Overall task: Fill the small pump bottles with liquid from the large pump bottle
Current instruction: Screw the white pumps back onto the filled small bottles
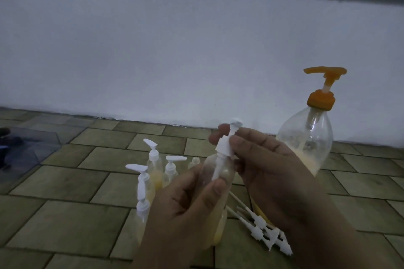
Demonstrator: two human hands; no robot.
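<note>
Two bare hands meet over a tiled floor, both clamped on the same small clear plastic bottle (215, 172). The left hand (188, 209) wraps its fingers and thumb round the bottle's body, which shows pale yellow liquid low down. The right hand (266, 166) pinches the white pump cap (225, 148) at the bottle's neck, the pump's stem reaching down inside. Just behind the right hand stands the large clear pump bottle with an orange pump head (314, 135), yellowish liquid in its lower part. Left of the left hand stands a cluster of small capped pump bottles (153, 172), and one uncapped small bottle (195, 160) shows just beyond its fingers. Below the right hand lie several loose white pump inserts (264, 231) on the floor.
</note>
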